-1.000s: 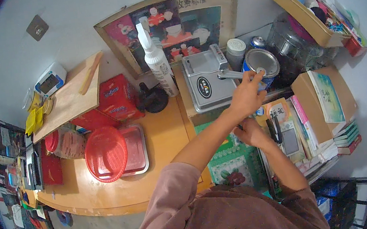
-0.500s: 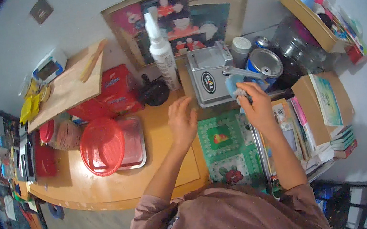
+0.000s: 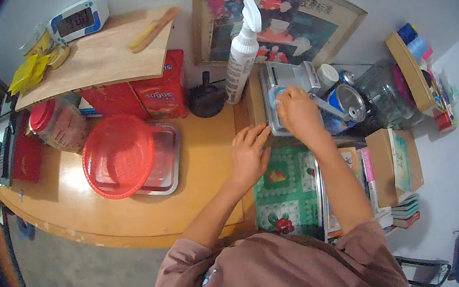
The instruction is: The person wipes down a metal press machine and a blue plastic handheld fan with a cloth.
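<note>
A silver box-shaped machine (image 3: 286, 74) with a side crank handle (image 3: 328, 107) stands against the wall, right of the desk's middle. My right hand (image 3: 300, 115) is closed around a light blue cloth (image 3: 276, 95) and presses it onto the machine's front face, hiding much of that face. Just left of the machine's lower corner, my left hand (image 3: 248, 157) has its fingers stretched out and holds nothing. Its fingertips are close to the machine's lower edge; whether they touch it I cannot tell. A white spray bottle (image 3: 241, 61) stands at the machine's left.
A red plastic basket (image 3: 119, 157) rests on a metal tray (image 3: 174, 172) at left. Behind are a black pan-like item (image 3: 207, 100), a red box (image 3: 159, 91) and a wooden board (image 3: 104, 58). Cans (image 3: 349, 103), a large clear jar (image 3: 388, 96) and books (image 3: 367, 167) crowd the right.
My right hand has moved the cloth from beside the crank onto the machine's front. My left hand's fingers have come closer to the machine's lower corner. The whole view has shifted.
</note>
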### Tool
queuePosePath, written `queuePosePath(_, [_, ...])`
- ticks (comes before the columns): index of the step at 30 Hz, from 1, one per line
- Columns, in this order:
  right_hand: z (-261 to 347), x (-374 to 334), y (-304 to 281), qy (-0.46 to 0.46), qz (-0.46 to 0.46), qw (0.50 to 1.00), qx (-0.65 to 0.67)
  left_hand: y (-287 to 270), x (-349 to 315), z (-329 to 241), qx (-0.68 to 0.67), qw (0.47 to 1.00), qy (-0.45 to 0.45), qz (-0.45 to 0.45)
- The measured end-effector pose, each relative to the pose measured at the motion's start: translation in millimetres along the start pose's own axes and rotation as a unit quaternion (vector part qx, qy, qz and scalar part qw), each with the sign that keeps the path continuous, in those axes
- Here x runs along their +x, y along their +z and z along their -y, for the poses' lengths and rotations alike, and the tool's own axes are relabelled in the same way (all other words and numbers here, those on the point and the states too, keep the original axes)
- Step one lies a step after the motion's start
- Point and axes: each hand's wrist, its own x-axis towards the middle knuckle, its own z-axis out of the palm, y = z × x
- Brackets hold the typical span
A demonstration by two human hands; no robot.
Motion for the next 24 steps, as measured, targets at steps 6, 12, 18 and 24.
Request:
queuePosePath(6, [21.5,-53.7,-24.5,-0.012,0.082,0.984,0.158,-14.9,-6.5,-7.5,-0.069,0.997,-0.015,-0.020])
queuePosePath(12, [52.4,-64.7,-26.1,0.171,0.083,0.890,0.415,-15.5,-9.1,-37.8,-0.431,0.877,-0.205,-0.045])
queuePosePath(18, [44.9,-54.4,-26.5,0.124,0.014,0.913,0.389,-14.8,12.5,-6.7,-0.375,0.905,-0.178,-0.097])
queuePosePath(24, [-1.4,-37.7,14.2,-0.002,-0.074,0.991,0.109,20.8,79.8,7.9,-0.193,0.955,-0.104,-0.200])
